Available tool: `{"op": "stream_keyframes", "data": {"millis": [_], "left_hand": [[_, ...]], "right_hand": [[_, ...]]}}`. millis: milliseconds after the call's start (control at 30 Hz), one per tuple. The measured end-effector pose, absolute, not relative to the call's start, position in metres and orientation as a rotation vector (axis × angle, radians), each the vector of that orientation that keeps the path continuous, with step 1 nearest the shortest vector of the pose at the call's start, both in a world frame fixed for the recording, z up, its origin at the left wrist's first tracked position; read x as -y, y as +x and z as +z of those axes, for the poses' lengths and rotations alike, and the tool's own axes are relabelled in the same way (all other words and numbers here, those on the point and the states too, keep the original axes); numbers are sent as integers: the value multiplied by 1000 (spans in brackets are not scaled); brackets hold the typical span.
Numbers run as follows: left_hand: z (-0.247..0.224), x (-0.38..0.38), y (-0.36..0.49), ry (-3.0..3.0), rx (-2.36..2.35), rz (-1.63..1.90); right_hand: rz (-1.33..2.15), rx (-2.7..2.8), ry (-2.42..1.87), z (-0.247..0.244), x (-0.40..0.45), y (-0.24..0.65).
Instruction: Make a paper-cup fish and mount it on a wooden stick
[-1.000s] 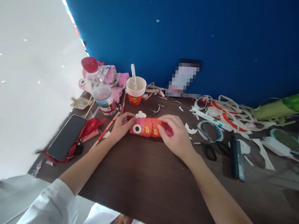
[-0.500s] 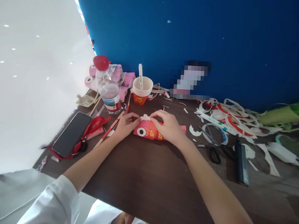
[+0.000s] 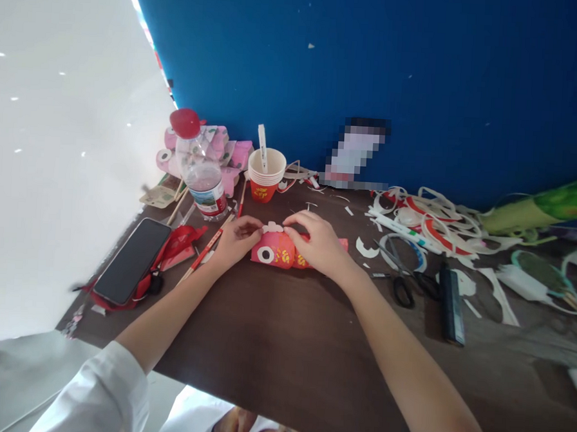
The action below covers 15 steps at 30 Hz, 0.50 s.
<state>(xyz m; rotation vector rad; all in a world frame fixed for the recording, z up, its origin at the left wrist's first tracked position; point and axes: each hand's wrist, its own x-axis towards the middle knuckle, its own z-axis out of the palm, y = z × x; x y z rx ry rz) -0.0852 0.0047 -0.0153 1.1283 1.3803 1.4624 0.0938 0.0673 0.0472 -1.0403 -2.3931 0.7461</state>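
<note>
A red paper-cup fish (image 3: pixel 277 253) with yellow lettering and a white-and-black eye (image 3: pixel 266 255) lies on the dark table in front of me. Along its top edge sits a small white scalloped paper cutout (image 3: pixel 272 227). My left hand (image 3: pixel 237 239) pinches the cutout's left end with thumb and fingertips, close to the fish's front. From the other side, my right hand (image 3: pixel 316 240) has thumb and fingers closed at the cutout's right end, its palm over the fish's body. The tail shows behind that hand; the middle of the body is partly hidden.
Left are a phone (image 3: pixel 132 261), a red-capped bottle (image 3: pixel 204 179), pink paper fish (image 3: pixel 222 141) and a red pencil (image 3: pixel 204 250). Stacked cups (image 3: pixel 266 176) hold a marker (image 3: pixel 262 147). Right lie scissors (image 3: pixel 403 290), a black-handled tool (image 3: pixel 451 305), a tape roll (image 3: pixel 419 256) and paper scraps (image 3: pixel 443 224).
The view has turned slightly right, so everything appears farther left. Both hands stay at the white cutout on the fish, with only slight finger movement.
</note>
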Motion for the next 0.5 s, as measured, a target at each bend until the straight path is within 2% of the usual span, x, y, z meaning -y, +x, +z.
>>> {"op": "stream_keyframes", "data": {"millis": [100, 233, 367, 500], "left_hand": [[-15, -3, -86, 1175, -1382, 1465], [-12, 1, -87, 1202, -1341, 1409], [-11, 7, -88, 1272, -1227, 1296], [-15, 11, -87, 1440, -1252, 1226]], "right_hand": [[627, 2255, -1064, 64, -63, 123], [427, 2119, -1296, 72, -60, 188], [515, 2290, -1482, 47, -55, 251], [457, 2431, -1479, 19, -49, 290]]}}
